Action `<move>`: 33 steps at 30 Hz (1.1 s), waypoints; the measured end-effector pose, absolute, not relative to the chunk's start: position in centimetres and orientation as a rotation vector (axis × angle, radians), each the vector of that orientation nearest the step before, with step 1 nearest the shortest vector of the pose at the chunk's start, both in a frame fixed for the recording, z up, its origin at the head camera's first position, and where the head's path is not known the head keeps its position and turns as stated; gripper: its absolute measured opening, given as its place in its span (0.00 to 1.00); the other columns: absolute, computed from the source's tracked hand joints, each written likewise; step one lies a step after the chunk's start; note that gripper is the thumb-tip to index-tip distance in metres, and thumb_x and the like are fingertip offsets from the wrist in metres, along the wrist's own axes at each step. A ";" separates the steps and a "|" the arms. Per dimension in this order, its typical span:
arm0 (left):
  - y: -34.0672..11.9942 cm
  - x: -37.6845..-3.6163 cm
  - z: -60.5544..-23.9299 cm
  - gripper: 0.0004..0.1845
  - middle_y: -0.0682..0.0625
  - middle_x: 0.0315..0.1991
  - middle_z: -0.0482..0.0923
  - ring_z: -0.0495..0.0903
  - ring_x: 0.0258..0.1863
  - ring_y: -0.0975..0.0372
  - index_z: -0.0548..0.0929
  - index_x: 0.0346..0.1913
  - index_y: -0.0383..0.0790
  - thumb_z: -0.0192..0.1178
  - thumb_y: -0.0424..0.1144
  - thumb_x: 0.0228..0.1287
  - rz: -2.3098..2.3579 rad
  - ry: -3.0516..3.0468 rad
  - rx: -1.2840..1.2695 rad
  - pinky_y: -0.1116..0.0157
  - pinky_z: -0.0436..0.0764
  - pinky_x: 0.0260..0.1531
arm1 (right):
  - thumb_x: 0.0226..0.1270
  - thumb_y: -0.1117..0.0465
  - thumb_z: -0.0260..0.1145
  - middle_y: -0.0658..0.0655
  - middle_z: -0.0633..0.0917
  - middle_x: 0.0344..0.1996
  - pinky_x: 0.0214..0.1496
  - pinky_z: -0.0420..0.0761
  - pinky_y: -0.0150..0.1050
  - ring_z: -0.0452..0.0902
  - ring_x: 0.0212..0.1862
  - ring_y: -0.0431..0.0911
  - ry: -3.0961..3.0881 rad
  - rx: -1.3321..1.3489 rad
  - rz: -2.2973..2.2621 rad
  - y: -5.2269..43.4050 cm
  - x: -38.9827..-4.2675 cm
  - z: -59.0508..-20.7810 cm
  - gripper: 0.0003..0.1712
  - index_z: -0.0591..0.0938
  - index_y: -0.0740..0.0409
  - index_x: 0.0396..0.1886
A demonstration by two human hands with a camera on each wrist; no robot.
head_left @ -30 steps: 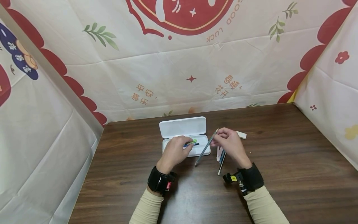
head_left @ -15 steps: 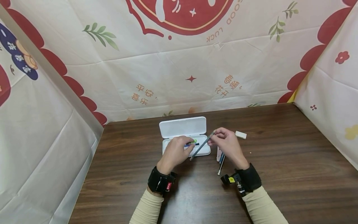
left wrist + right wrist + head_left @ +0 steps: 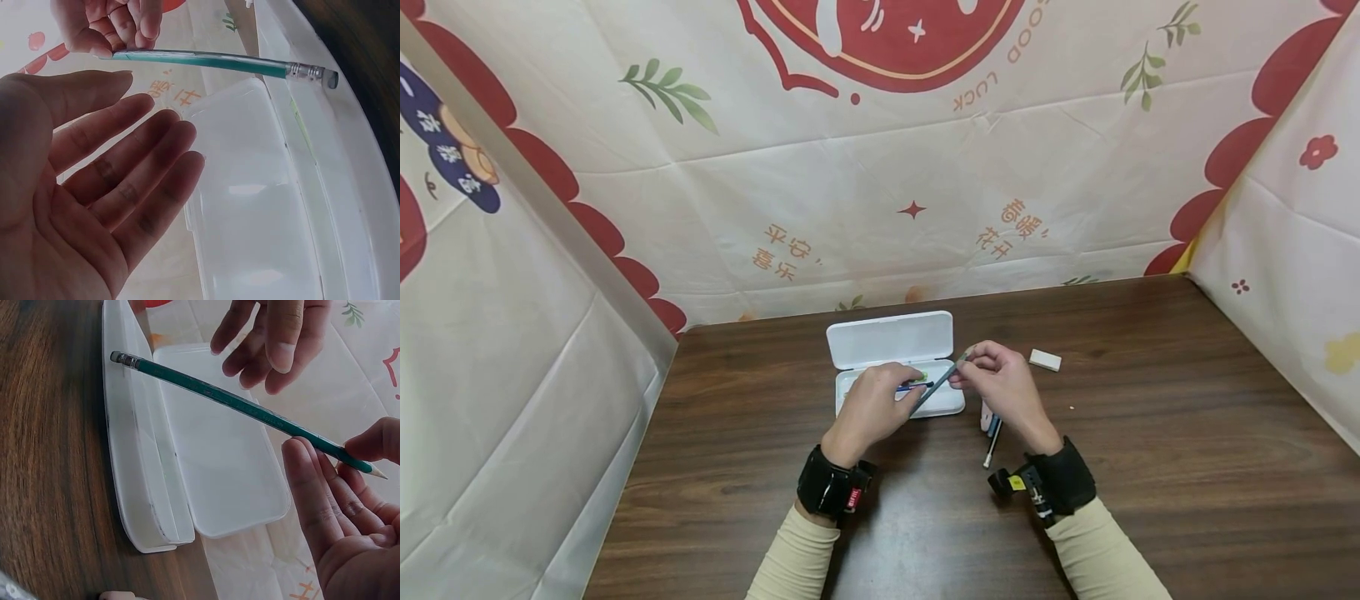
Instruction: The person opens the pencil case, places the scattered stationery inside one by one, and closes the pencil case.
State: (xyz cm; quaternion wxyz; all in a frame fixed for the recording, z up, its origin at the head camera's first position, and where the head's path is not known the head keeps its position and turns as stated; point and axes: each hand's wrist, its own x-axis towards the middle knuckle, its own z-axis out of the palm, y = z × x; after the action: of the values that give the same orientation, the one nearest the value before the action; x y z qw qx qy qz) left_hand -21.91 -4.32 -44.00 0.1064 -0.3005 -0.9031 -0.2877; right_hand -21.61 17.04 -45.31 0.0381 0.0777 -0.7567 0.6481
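A white pencil case (image 3: 891, 342) lies open on the brown table (image 3: 1150, 433). Its tray holds a blue pen (image 3: 922, 385) and a small green item. My left hand (image 3: 904, 388) hovers over the tray's near edge with fingers straight and palm empty, as the left wrist view shows (image 3: 131, 162). My right hand (image 3: 961, 375) pinches a green pencil (image 3: 937, 387) near its sharpened tip. The pencil (image 3: 250, 409) slants across the case (image 3: 187, 456), its eraser end (image 3: 312, 72) above the tray's rim, just clear of the left hand's fingers (image 3: 275, 337).
A white eraser (image 3: 1045, 360) lies on the table right of the case. A few pens (image 3: 992, 427) lie partly under my right hand. Printed cloth walls (image 3: 880, 167) close in the back and both sides.
My right hand has carried the pencil leftward, and its eraser end has swung from the table in front of the case to over the tray. The left hand has stayed put.
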 end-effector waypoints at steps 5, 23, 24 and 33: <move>-4.2 -22.0 -44.0 0.09 0.48 0.41 0.88 0.86 0.42 0.61 0.88 0.44 0.37 0.66 0.38 0.66 -0.856 -2.657 -0.901 0.62 0.83 0.43 | 0.70 0.70 0.60 0.70 0.86 0.37 0.43 0.85 0.43 0.88 0.36 0.45 -2.294 0.253 2.031 16.8 -21.6 -45.3 0.08 0.76 0.73 0.43; -4.3 -22.0 -44.0 0.06 0.50 0.38 0.88 0.86 0.38 0.61 0.89 0.42 0.39 0.66 0.35 0.65 -0.863 -2.633 -0.930 0.64 0.82 0.38 | 0.71 0.70 0.59 0.63 0.87 0.37 0.45 0.84 0.43 0.88 0.38 0.46 -2.154 0.330 2.156 16.4 -21.3 -45.0 0.09 0.74 0.76 0.44; -4.3 -22.0 -44.0 0.06 0.50 0.38 0.88 0.86 0.37 0.62 0.89 0.42 0.39 0.66 0.35 0.65 -0.863 -2.631 -0.928 0.65 0.82 0.38 | 0.71 0.70 0.59 0.63 0.88 0.36 0.45 0.84 0.43 0.88 0.38 0.46 -2.148 0.335 2.159 16.4 -21.3 -45.0 0.10 0.74 0.76 0.44; -4.4 -21.9 -43.8 0.06 0.51 0.38 0.87 0.84 0.36 0.65 0.88 0.42 0.39 0.66 0.33 0.65 -0.875 -2.618 -0.900 0.67 0.81 0.36 | 0.71 0.70 0.59 0.61 0.87 0.35 0.45 0.84 0.42 0.88 0.38 0.46 -2.104 0.390 2.189 16.4 -21.1 -44.8 0.10 0.74 0.76 0.45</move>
State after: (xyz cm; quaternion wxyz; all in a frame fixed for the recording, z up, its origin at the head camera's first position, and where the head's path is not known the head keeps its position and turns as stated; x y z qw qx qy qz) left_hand -21.95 -4.36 -43.84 0.1191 -0.3078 -0.8953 -0.2992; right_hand -21.13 16.41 -44.84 0.0403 0.1272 -0.6868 0.7145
